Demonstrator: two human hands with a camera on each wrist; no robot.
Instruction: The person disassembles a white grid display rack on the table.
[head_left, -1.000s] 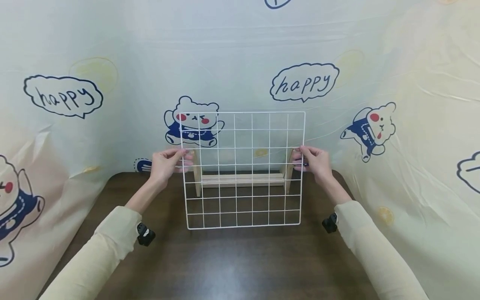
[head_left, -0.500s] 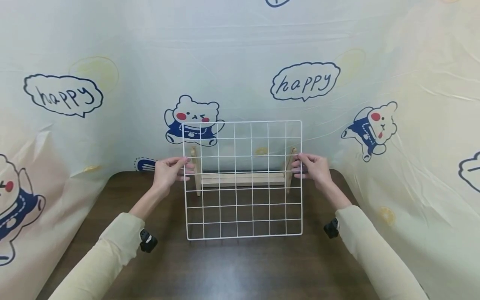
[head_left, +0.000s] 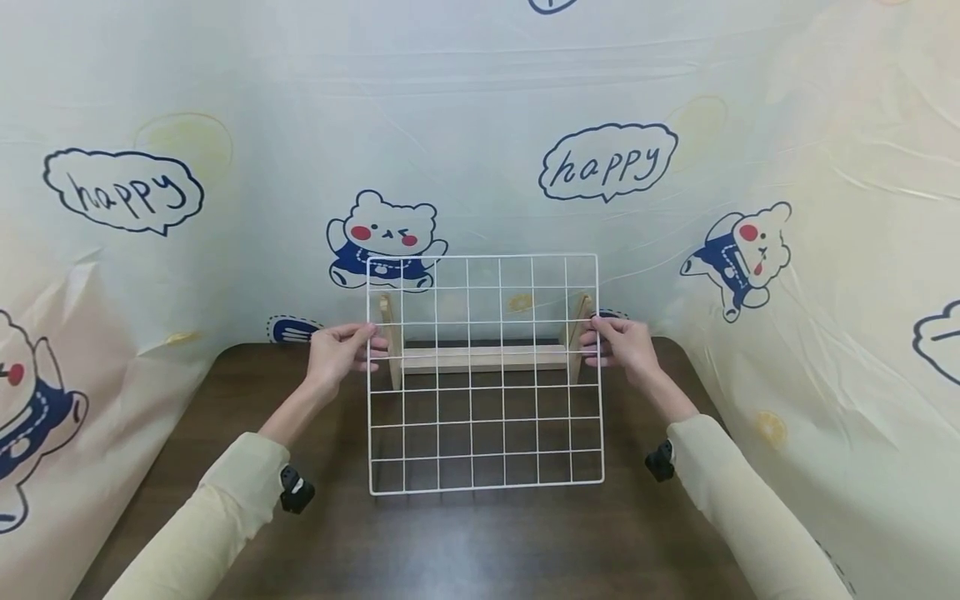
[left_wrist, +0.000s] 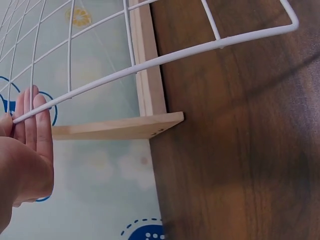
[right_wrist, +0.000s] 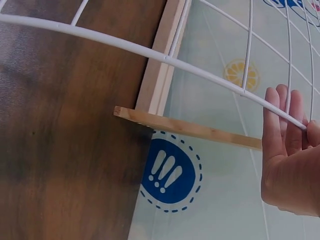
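A white wire grid panel [head_left: 470, 387] stands upright in the head view, held between both hands. My left hand [head_left: 339, 354] pinches its left edge, thumb in front and fingers behind the wires. On the opposite edge my right hand [head_left: 624, 343] pinches it the same way. Behind the panel is a light wooden stand [head_left: 487, 358] with two upright side pieces joined by a low crossbar. In the left wrist view one wooden side piece [left_wrist: 125, 127] shows beyond the grid's edge wire. The right wrist view shows the other side piece [right_wrist: 190, 129] past the fingers.
The dark brown wooden table [head_left: 465, 550] spreads under the panel. A pale printed cloth [head_left: 480, 108] with bears and "happy" bubbles hangs behind and along both sides. Each sleeve cuff carries a small black camera, one at the left wrist [head_left: 297, 490].
Both hands have lowered the grid panel, so its top and bottom edges sit lower in view. The grip on each side is the same, and the wooden stand has not moved.
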